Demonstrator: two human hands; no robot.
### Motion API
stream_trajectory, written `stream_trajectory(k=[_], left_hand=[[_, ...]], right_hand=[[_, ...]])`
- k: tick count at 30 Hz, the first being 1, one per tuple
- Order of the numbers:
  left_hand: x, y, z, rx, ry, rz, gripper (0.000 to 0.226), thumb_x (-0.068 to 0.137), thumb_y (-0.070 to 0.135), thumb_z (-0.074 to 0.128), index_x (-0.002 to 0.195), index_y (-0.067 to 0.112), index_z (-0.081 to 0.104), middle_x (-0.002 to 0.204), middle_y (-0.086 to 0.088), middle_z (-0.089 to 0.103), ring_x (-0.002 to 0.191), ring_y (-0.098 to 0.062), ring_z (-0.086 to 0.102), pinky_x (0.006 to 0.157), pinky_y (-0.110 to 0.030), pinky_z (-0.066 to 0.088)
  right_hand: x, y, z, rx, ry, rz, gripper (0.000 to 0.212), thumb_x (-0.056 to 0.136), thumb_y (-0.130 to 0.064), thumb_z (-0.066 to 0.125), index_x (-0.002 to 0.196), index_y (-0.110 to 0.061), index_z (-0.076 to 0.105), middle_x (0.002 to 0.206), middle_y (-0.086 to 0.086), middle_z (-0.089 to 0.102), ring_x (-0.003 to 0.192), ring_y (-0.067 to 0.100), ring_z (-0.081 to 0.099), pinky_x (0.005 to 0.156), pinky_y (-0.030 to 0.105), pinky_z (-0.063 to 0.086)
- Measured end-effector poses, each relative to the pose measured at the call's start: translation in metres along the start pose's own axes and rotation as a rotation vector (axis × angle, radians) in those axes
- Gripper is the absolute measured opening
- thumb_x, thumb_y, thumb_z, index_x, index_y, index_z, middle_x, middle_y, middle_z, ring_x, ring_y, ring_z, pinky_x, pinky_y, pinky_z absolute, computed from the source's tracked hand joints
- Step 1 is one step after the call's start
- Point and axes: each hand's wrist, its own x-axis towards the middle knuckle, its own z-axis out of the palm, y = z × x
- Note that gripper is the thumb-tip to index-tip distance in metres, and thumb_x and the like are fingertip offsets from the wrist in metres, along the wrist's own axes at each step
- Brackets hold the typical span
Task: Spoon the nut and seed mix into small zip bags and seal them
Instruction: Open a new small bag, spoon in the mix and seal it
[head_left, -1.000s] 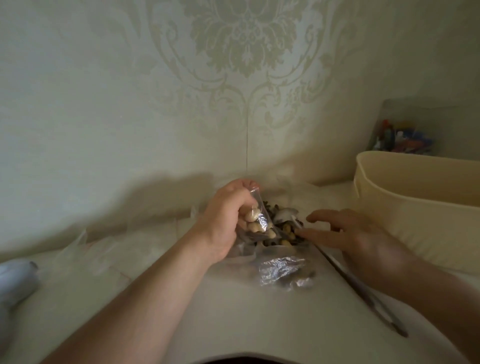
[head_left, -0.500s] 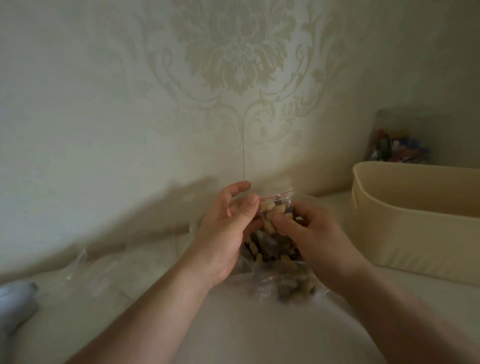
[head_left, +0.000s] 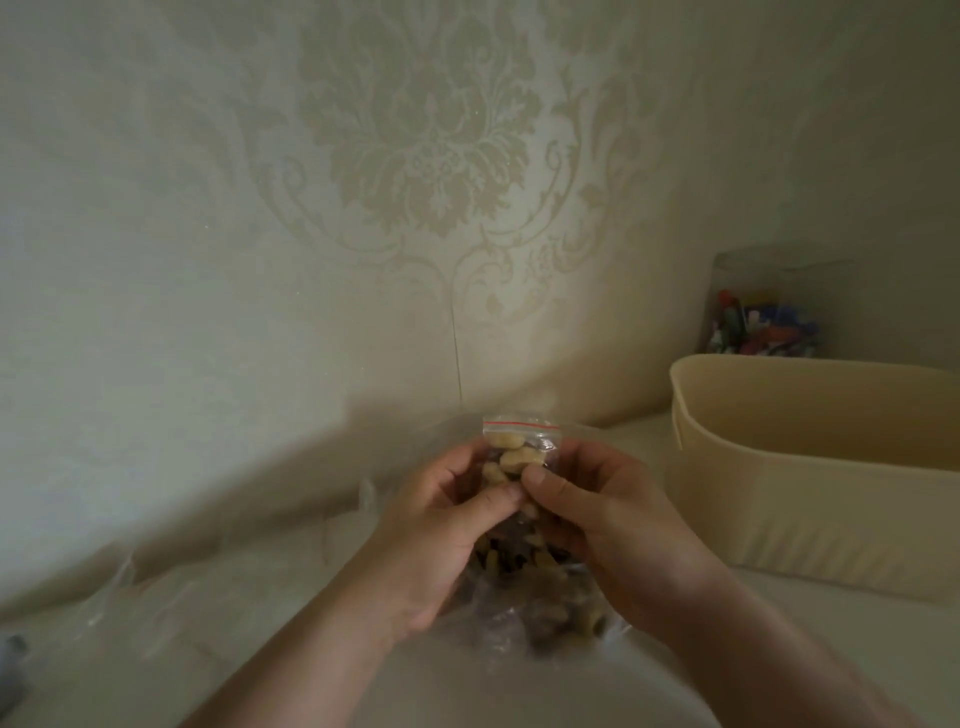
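Observation:
A small clear zip bag (head_left: 519, 449) with a red strip along its top is held upright above the table, filled with pale nuts and dark seeds. My left hand (head_left: 441, 535) grips its left side and my right hand (head_left: 608, 525) grips its right side, thumbs meeting on the front of the bag. Beneath my hands lies a larger clear bag of nut and seed mix (head_left: 540, 608), partly hidden by them. No spoon is in view.
A beige oval tub (head_left: 810, 467) stands at the right, with a clear container of coloured items (head_left: 763, 322) behind it. Crumpled clear plastic bags (head_left: 171, 577) lie at the left. A patterned wall rises close behind the table.
My right hand came off the table and joined my left on the small bag. Both hands have lifted the bag upright, its red strip at the top.

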Motion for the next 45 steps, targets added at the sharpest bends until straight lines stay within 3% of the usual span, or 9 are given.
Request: stream_trajectory(k=[6,10,13,20,26,31,37,41,45], left_hand=[[-0.003,0.002,-0.003,-0.160,-0.141,-0.074,0.050,0.088,0.014,0.075,0.135,0.005,0.064,0.134,-0.030,0.064,0.122,-0.042,0.065,0.105,-0.049,0.054],[-0.001,0.000,0.007,-0.118,0.053,-0.072,0.031,0.089,0.021,0.069,0.114,0.004,0.076,0.117,-0.031,0.072,0.106,-0.042,0.071,0.091,-0.046,0.061],[-0.001,0.001,0.008,-0.058,0.112,-0.085,0.026,0.081,0.022,0.071,0.101,0.007,0.081,0.105,-0.029,0.075,0.092,-0.035,0.074,0.083,-0.042,0.062],[0.000,0.005,0.012,-0.115,0.190,-0.188,0.031,0.096,0.017,0.062,0.113,-0.006,0.074,0.107,-0.036,0.071,0.087,-0.037,0.070,0.073,-0.038,0.060],[-0.001,0.006,0.012,0.030,0.267,-0.177,0.026,0.099,0.021,0.064,0.094,0.000,0.079,0.100,-0.034,0.074,0.088,-0.043,0.073,0.091,-0.065,0.056],[0.000,0.006,0.011,0.051,0.264,-0.180,0.033,0.094,0.016,0.071,0.107,-0.014,0.065,0.099,-0.035,0.072,0.080,-0.036,0.071,0.070,-0.039,0.061],[-0.006,0.008,0.009,0.078,0.011,-0.264,0.038,0.088,0.026,0.073,0.122,0.007,0.073,0.115,-0.019,0.077,0.111,-0.036,0.074,0.099,-0.047,0.059],[-0.008,0.004,0.007,0.150,-0.117,-0.285,0.041,0.083,0.010,0.080,0.123,0.008,0.071,0.115,-0.011,0.078,0.106,-0.021,0.075,0.087,-0.029,0.060],[-0.007,0.003,0.004,0.107,-0.134,-0.305,0.021,0.082,0.002,0.078,0.095,0.017,0.082,0.099,-0.005,0.079,0.093,-0.015,0.076,0.076,-0.021,0.058]], right_hand=[[0.002,-0.003,0.001,0.045,-0.009,-0.007,0.031,0.087,-0.007,0.072,0.117,0.001,0.071,0.112,0.027,0.074,0.102,0.041,0.074,0.087,0.046,0.061],[0.001,-0.003,0.002,0.004,0.041,0.018,0.017,0.086,0.003,0.073,0.102,-0.002,0.071,0.089,0.018,0.073,0.076,0.027,0.071,0.067,0.036,0.057],[0.002,0.000,0.003,-0.023,0.071,0.027,0.015,0.075,-0.009,0.078,0.089,-0.010,0.072,0.082,0.016,0.067,0.075,0.029,0.066,0.072,0.041,0.053],[0.002,0.002,0.012,-0.176,0.157,0.043,0.012,0.091,-0.020,0.078,0.086,-0.010,0.075,0.085,0.018,0.075,0.076,0.029,0.071,0.074,0.043,0.058],[-0.001,-0.007,0.012,-0.135,0.171,0.126,0.021,0.092,-0.024,0.077,0.086,-0.003,0.075,0.081,0.019,0.076,0.072,0.029,0.074,0.071,0.041,0.062],[-0.002,-0.009,0.011,-0.077,0.169,0.141,0.012,0.095,-0.011,0.072,0.090,-0.001,0.073,0.076,0.015,0.075,0.065,0.022,0.073,0.058,0.029,0.058],[-0.004,-0.013,0.011,0.003,0.106,0.152,0.027,0.075,-0.014,0.080,0.097,0.002,0.076,0.089,0.024,0.077,0.075,0.030,0.076,0.064,0.034,0.060],[0.001,-0.008,0.005,-0.055,0.209,0.179,0.026,0.090,-0.012,0.078,0.115,-0.006,0.071,0.082,0.017,0.076,0.071,0.024,0.074,0.068,0.034,0.059],[0.002,-0.007,0.005,-0.075,0.225,0.164,0.046,0.093,-0.013,0.077,0.134,-0.017,0.058,0.082,0.014,0.078,0.072,0.021,0.076,0.072,0.036,0.058]])
